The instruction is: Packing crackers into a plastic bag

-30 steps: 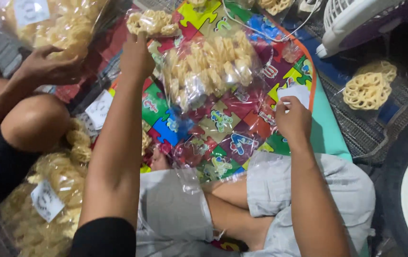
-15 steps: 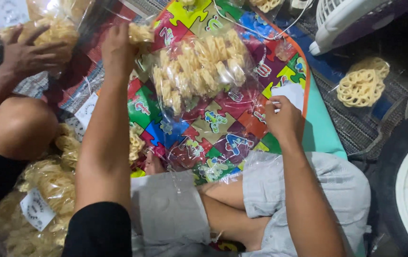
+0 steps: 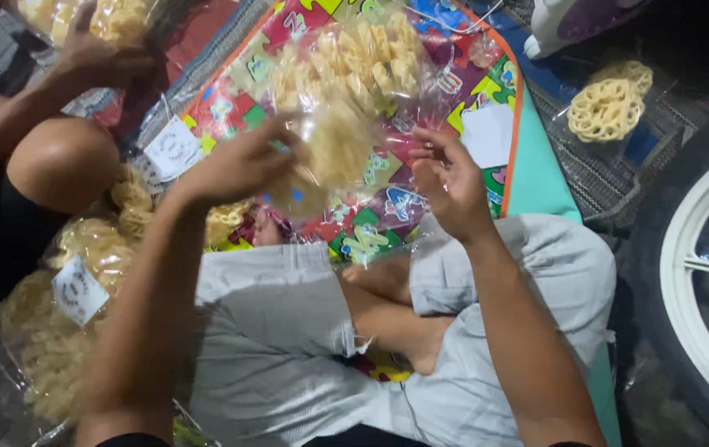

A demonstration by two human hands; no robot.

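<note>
1. Crossed legs in grey shorts (image 3: 288,331) are seen nearest the camera, with a bare foot (image 3: 388,277) lying between the two forearms.
2. At the lower left, packed cracker bags (image 3: 57,331) with white labels are stacked beside the left forearm.
3. The left hand (image 3: 234,165) is closed on a clear bag (image 3: 334,153) of yellow crackers, gripped at the bag's left side. Half a second earlier this hand was stretched far forward over the mat; it has since been drawn back toward the body, and the bag has been brought with it.
4. The right hand (image 3: 450,186) is held half open, fingers curled, just right of the bag. Whether its fingertips touch the plastic cannot be told. Earlier it rested lower, near the mat's edge; it has since been raised.
5. The bag is thus held between the two hands, above the coloured puzzle mat (image 3: 487,83), with the grip on its left.
6. A second, fuller bag (image 3: 363,58) lies on the mat just beyond the held one.
7. A white label (image 3: 491,132) lies on the mat right of the hands.
8. At the upper left, another person's hand (image 3: 98,54) is pressed on a further bag.
9. Loose crackers (image 3: 607,103) lie farther right, off the mat, near a white wheel rim (image 3: 685,273).
</note>
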